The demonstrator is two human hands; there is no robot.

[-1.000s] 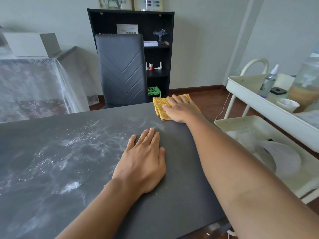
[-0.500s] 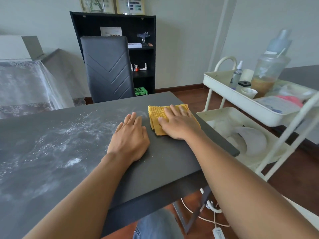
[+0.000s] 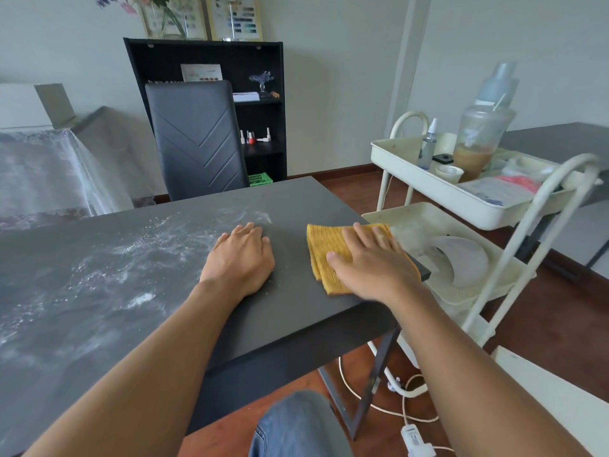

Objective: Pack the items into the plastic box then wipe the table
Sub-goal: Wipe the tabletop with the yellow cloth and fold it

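Note:
A folded yellow cloth (image 3: 324, 250) lies at the right edge of the dark grey table (image 3: 290, 311). My right hand (image 3: 370, 265) presses flat on the cloth with straight fingers. My left hand (image 3: 240, 258) rests flat on the bare tabletop just left of the cloth, apart from it. White powdery smears (image 3: 108, 268) cover the left and middle of the table. No plastic box is in view.
A cream trolley (image 3: 461, 199) stands close to the table's right edge, with bottles and a cup on its top tray. A black chair (image 3: 197, 140) stands behind the table, a black shelf (image 3: 263, 77) behind that. Cables lie on the floor (image 3: 408, 420) under the table corner.
My right hand has drawn the cloth from the far right corner back along the right edge toward me. My left hand stayed flat on the table.

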